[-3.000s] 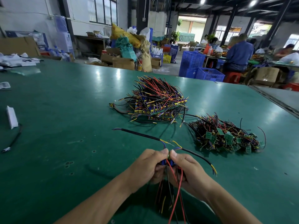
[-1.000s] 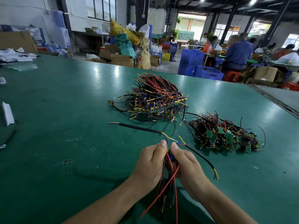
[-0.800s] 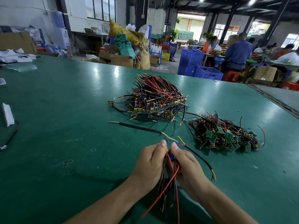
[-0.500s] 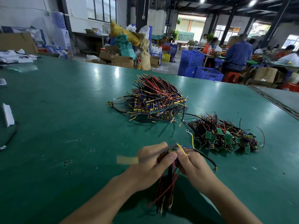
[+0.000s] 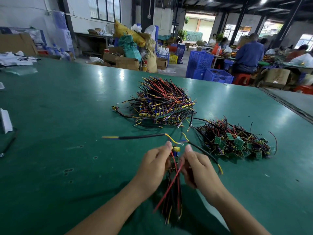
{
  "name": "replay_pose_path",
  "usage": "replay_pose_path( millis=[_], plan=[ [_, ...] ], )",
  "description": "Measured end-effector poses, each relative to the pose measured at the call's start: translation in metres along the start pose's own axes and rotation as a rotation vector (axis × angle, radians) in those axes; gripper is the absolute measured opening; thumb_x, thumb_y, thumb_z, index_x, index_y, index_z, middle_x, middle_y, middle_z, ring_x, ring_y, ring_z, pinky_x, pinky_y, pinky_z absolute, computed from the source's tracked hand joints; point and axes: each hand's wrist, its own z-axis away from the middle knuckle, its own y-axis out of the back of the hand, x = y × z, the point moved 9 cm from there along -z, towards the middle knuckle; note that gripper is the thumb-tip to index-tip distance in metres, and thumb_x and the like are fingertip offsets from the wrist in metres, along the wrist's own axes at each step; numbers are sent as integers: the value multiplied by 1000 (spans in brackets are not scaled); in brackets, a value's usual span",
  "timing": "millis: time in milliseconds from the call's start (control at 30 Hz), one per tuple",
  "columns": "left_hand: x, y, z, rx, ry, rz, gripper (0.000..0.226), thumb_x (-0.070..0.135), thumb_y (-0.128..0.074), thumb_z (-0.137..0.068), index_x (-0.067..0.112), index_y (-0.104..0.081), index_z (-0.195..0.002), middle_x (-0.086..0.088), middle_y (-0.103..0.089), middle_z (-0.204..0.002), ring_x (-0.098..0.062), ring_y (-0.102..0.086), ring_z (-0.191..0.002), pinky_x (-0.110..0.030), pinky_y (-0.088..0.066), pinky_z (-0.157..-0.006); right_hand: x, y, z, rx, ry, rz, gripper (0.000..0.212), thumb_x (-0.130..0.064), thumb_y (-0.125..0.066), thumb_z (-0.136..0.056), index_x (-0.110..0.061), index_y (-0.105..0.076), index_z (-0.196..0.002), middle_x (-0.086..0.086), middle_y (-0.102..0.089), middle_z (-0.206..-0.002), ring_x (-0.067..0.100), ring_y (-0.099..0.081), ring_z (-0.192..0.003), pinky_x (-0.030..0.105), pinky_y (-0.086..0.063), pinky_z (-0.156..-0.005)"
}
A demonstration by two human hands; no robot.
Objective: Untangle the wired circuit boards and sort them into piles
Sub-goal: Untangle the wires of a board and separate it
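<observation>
Near edge of the green table [image 5: 50, 116]: one bundle [image 5: 174, 158] of wired boards is held between both hands. Fingers of the left hand [image 5: 153, 167] pinch the top board, thumb against its yellow part. Fingers of the right hand [image 5: 198, 168] curl onto the red and black wires, thumb tip raised just beside the board; slight blur. Loose wires trail toward the wearer. One black lead [image 5: 140, 136] sticks out left. Farther out lie the big pile [image 5: 162, 107] and, just right of it, the smaller pile [image 5: 237, 141] with green boards.

Beyond the green table [image 5: 67, 116] stand blue crates [image 5: 210, 72], cardboard boxes [image 5: 127, 63] and a seated person in blue [image 5: 249, 55].
</observation>
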Motion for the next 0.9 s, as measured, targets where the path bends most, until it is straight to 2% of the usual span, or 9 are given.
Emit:
replay_pose_path(
  millis=[133,200,333,500,567,633,700,800,900],
  plan=[
    [-9,-7,3,-73,62,-135,67,54,-39,-90,-11,-56,-82,-12,-57,-72,-20,-51,-70,-50,-48,-77,2,-12,1,-82,-28,-49,41,-40,-46,-96,-15,-48,-64,-2,-44,-47,14,-38,-37,20,-31,-38],
    [0,1,3,-30,-20,-366,60,56,-38,-87,0,-58,-77,-3,-58,-67,-21,-52,-68,-46,-46,-78,2,-4,0,-44,-26,-7,42,-29,-48,-100,-14,-48,-61,-2,-44,-44,15,-38,-36,21,-31,-40],
    [11,3,11,-38,-210,-656,52,64,-37,-87,15,-43,-71,6,-41,-56,-7,-40,-57,-34,-35,-60,5,11,-3,38,-65,-26,50,-17,-51,-98,-20,-43,-49,-2,-34,-41,13,-28,-38,22,-25,-42],
    [21,-4,14,-94,-414,-809,5,30,-53,-87,27,-49,-87,14,-51,-77,-3,-46,-69,-29,-40,-66,24,14,-8,16,-267,-433,32,-29,-62,-66,-11,-38,-55,3,-25,-40,15,-23,-34,24,-21,-39],
    [20,4,8,-39,-383,-722,8,14,-55,-91,21,-57,-89,10,-54,-80,-9,-50,-71,-31,-43,-67,30,14,-10,-26,-320,-541,30,-25,-66,-55,-9,-41,-60,6,-29,-41,15,-28,-33,22,-24,-38],
    [8,7,0,-51,-190,-443,12,8,-53,-95,15,-60,-88,8,-60,-74,-10,-51,-58,-27,-40,-56,33,10,-10,-129,-316,-507,33,-31,-65,-52,-4,-48,-61,11,-38,-43,18,-36,-34,23,-25,-41],
    [-11,-4,0,-153,64,-91,18,25,-53,-98,12,-59,-87,5,-62,-70,-12,-49,-47,-23,-36,-44,38,3,-8,-237,-322,-470,43,-33,-66,-49,2,-54,-71,14,-43,-47,22,-42,-35,25,-27,-41],
    [-24,-27,10,-361,272,120,47,56,-55,-87,10,-59,-93,1,-61,-71,-11,-47,-44,-19,-34,-37,38,-10,-3,-357,-358,-507,49,-35,-67,-53,7,-57,-75,17,-45,-52,22,-42,-31,21,-36,-34],
    [-25,-38,19,-484,296,194,46,45,-61,-85,3,-53,-103,-10,-60,-80,-9,-45,-43,-18,-35,-39,40,-12,1,-375,-404,-509,45,-47,-70,-70,-2,-64,-66,13,-49,-48,18,-44,-30,19,-36,-32]
  ],
)
